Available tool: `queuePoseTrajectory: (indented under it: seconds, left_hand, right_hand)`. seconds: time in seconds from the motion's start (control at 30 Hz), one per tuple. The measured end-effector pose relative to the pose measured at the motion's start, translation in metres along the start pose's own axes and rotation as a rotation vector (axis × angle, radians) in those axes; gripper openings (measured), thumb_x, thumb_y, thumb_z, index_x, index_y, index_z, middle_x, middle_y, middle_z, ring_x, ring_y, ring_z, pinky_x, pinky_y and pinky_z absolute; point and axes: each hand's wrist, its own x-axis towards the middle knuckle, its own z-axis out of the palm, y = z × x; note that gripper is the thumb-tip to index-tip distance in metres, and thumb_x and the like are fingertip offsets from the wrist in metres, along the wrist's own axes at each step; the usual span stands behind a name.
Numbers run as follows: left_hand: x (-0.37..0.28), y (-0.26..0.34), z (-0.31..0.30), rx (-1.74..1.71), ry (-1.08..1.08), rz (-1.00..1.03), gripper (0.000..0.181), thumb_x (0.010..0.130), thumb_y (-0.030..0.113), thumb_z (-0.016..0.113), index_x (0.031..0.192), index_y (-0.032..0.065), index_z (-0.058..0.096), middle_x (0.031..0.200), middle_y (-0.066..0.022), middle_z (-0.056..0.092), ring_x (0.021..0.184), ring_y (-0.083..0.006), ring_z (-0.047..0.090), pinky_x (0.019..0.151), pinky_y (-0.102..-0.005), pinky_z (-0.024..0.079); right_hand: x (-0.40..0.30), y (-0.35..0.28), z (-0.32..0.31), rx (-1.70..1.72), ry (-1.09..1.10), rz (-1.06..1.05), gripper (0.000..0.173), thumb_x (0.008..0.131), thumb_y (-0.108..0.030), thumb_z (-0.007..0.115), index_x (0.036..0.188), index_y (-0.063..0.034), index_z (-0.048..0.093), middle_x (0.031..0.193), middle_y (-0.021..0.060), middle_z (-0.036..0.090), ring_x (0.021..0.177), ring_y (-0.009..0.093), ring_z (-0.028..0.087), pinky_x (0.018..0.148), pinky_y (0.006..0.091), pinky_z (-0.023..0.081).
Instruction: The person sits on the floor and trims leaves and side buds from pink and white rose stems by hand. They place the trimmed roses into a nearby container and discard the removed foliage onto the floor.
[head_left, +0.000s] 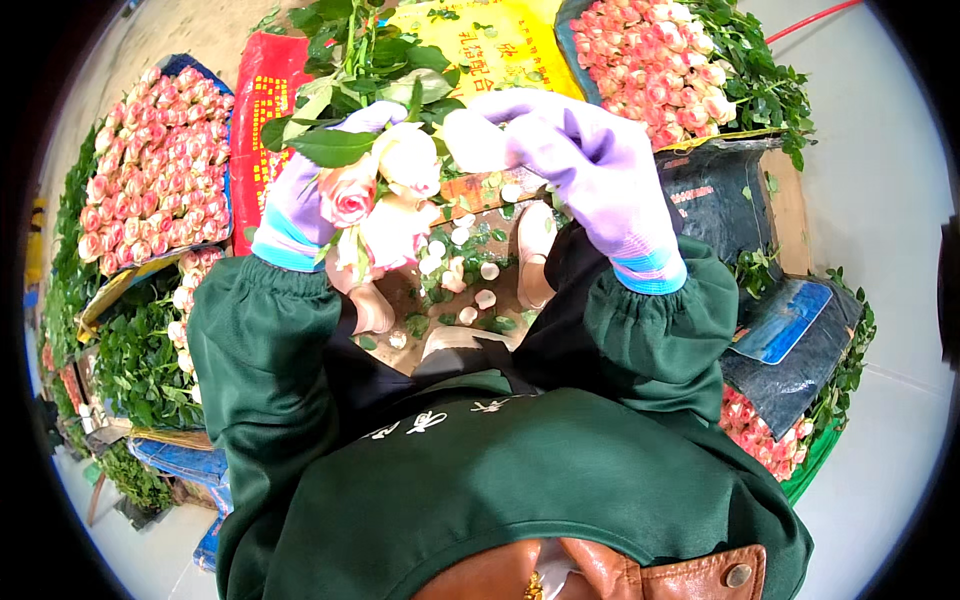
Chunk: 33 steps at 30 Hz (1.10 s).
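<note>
My left hand (300, 199), in a light purple glove with a blue cuff, is closed round the stems of several pink and white roses (390, 225), just below their leaves. Their blooms hang towards me, and leafy stems run away over the work surface. To the right, my right hand (592, 165), gloved alike, has its thumb and fingers pinched on a pale rose petal (472, 142). That petal is apart from the blooms. Part of my left hand's fingers is hidden behind leaves and flowers.
Wrapped rose bundles lie at left (165, 172) and right (652, 67). A red printed sack (259, 112) and a yellow one (525, 45) cover the surface ahead, with a wooden edge (487, 191) nearer me. Fallen petals (486, 299) and leaves litter the floor between my shoes.
</note>
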Motion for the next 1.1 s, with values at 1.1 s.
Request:
queuePoseTrajectory:
  seconds: [1.1]
  left_hand:
    - [-0.013, -0.033, 0.024, 0.232, -0.019, 0.158, 0.032, 0.088, 0.015, 0.043, 0.114, -0.0039, 0.048, 0.115, -0.0135, 0.053, 0.103, -0.0219, 0.054, 0.088, -0.0337, 0.046]
  right_hand:
    - [0.040, 0.127, 0.013, 0.406, -0.202, 0.055, 0.030, 0.075, -0.003, 0.057, 0.105, -0.0077, 0.058, 0.095, 0.0061, 0.063, 0.087, 0.017, 0.061, 0.077, 0.0292, 0.049]
